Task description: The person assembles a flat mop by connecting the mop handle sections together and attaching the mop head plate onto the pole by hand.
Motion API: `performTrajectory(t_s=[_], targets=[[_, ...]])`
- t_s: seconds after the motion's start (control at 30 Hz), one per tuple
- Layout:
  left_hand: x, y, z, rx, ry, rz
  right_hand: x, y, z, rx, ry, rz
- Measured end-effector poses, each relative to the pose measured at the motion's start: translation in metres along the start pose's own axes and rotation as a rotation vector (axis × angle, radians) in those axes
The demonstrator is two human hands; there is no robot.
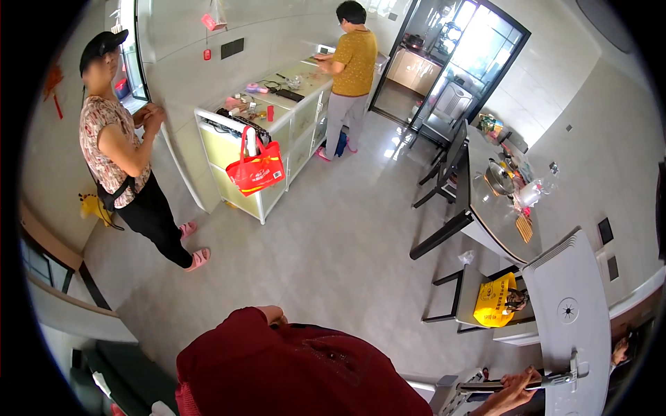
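At the lower right, my right hand (512,394) is closed around a long dark-and-silver bar (485,386). A metal bracket (574,374) joins the bar to a tall, pale grey panel (562,277), which has ridges near its top and a round dark mark. My left hand (275,315) shows only in part beyond my dark red sleeve (243,347), close in front of my body. Its fingers are mostly hidden, so I cannot tell what it holds, if anything.
A person in a black cap (114,125) stands at the left; another in a yellow top (354,66) faces a cluttered cabinet (274,159). A red bag (257,170) hangs there. Right are a dining table (496,215) and a chair bearing a yellow bag (492,301).
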State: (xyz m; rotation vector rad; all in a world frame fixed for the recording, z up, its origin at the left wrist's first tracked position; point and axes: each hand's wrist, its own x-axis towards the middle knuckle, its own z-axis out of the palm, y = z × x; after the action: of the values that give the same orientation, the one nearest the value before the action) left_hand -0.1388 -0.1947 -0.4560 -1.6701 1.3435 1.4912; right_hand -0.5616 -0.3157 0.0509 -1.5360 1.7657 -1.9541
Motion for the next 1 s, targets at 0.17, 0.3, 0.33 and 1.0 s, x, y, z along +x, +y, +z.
performTrajectory(t_s=[0.17,0.3,0.33,1.0], targets=[[0.003,-0.003,0.0,0.007,-0.021,-0.014,-0.003,-0.005,0.001,0.011,0.003,-0.031],[0.002,-0.005,-0.002,0.012,-0.043,0.001,-0.002,0.0,-0.002,0.075,-0.019,-0.006],[0.001,-0.006,-0.002,0.011,-0.048,0.008,-0.002,0.003,-0.003,0.07,-0.015,-0.005],[0.006,0.001,0.001,0.088,0.154,-0.041,0.006,0.04,-0.022,0.173,0.018,0.034]])
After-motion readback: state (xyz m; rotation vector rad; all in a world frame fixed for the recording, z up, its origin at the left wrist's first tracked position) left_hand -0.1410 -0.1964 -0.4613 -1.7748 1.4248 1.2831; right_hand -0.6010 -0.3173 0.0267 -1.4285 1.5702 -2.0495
